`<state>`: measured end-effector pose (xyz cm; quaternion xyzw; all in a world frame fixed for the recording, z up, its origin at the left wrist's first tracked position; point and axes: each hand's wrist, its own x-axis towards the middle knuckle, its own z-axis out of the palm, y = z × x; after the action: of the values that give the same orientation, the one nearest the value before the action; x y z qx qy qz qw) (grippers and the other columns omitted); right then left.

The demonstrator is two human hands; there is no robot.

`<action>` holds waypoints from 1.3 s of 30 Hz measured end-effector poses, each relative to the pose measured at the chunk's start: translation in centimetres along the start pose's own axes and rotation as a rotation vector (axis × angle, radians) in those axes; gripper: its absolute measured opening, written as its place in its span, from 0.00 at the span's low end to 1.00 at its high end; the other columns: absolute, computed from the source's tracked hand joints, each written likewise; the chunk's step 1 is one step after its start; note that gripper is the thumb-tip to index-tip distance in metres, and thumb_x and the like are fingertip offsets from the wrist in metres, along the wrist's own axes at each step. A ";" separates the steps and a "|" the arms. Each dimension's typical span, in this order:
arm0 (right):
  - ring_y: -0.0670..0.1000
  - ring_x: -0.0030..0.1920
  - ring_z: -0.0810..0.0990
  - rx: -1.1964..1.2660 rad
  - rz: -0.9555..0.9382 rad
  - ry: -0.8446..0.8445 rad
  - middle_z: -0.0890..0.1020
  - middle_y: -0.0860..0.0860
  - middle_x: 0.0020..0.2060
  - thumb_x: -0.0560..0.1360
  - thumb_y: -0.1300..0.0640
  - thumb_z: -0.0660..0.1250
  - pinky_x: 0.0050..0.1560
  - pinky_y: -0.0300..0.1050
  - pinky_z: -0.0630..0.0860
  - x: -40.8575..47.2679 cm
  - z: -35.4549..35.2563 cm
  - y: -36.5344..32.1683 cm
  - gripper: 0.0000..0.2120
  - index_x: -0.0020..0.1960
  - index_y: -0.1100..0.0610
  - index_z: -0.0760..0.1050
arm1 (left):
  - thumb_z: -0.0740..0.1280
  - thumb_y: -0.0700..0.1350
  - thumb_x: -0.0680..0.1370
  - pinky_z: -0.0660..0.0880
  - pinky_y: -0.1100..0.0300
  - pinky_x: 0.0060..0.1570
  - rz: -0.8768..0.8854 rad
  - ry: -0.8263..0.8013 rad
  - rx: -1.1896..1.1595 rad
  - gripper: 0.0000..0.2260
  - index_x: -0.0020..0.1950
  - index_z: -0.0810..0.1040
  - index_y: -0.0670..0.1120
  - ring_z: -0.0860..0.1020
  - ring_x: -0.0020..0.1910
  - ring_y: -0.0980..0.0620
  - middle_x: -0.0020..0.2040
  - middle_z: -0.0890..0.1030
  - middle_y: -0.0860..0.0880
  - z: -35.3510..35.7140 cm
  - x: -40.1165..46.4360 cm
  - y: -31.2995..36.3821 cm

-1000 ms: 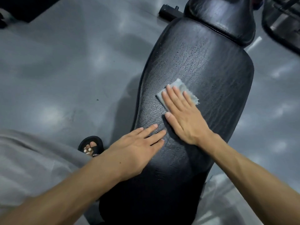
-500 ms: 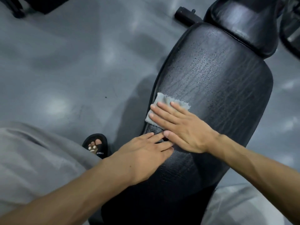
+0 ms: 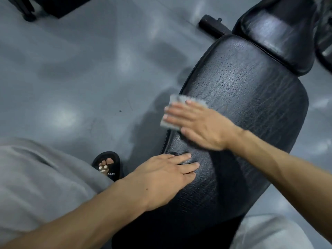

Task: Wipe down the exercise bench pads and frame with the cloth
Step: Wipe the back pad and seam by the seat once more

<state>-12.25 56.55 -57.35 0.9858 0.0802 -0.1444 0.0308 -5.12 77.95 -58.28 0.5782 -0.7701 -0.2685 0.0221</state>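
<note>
Gym: padded bench [image 3: 251,108], grey floor [image 3: 89,69]

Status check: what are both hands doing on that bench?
Right hand flat on cloth, at pad left edge. Left hand flat on pad, bracing. Nothing in the way.

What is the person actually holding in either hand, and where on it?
Nothing is gripped. The right hand presses flat on the cloth at the long pad's left edge; the left hand rests flat on that pad.

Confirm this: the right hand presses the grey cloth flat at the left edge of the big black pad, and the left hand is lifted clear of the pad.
One part is wrong. In the head view the left hand rests flat on the big black pad, not lifted clear. The right hand does press the grey cloth at the pad's left edge.
</note>
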 end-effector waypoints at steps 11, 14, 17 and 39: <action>0.52 0.78 0.63 0.043 -0.054 -0.006 0.74 0.51 0.72 0.85 0.48 0.49 0.81 0.53 0.51 1.5 -0.5 -1.0 0.23 0.72 0.53 0.74 | 0.58 0.39 0.83 0.50 0.54 0.80 -0.014 0.050 -0.023 0.28 0.83 0.57 0.53 0.45 0.82 0.56 0.84 0.49 0.57 -0.5 0.0 -0.5; 0.53 0.79 0.61 0.059 0.177 0.105 0.73 0.52 0.73 0.85 0.48 0.48 0.80 0.55 0.52 2.7 -0.8 2.0 0.24 0.74 0.54 0.73 | 0.59 0.40 0.83 0.42 0.51 0.81 -0.056 0.073 0.017 0.28 0.83 0.56 0.52 0.40 0.82 0.53 0.84 0.47 0.56 -0.7 0.1 -0.8; 0.54 0.80 0.58 0.055 0.168 0.107 0.71 0.53 0.75 0.84 0.47 0.47 0.81 0.57 0.50 2.2 -0.2 -0.8 0.26 0.75 0.55 0.71 | 0.59 0.41 0.82 0.45 0.50 0.81 -0.125 0.156 0.027 0.28 0.81 0.58 0.53 0.47 0.83 0.51 0.83 0.54 0.56 -0.9 0.0 -1.4; 0.53 0.82 0.49 0.052 0.326 0.142 0.57 0.53 0.82 0.85 0.46 0.44 0.81 0.56 0.47 2.9 -2.2 8.0 0.28 0.82 0.54 0.59 | 0.69 0.35 0.70 0.78 0.47 0.64 -0.417 0.500 -0.014 0.26 0.69 0.80 0.45 0.76 0.71 0.45 0.72 0.77 0.48 -2.4 2.7 -4.6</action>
<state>-7.58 49.25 -55.72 0.9939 -0.0827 -0.0694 0.0228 -1.13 73.70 -58.98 0.7712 -0.6041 -0.1223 0.1591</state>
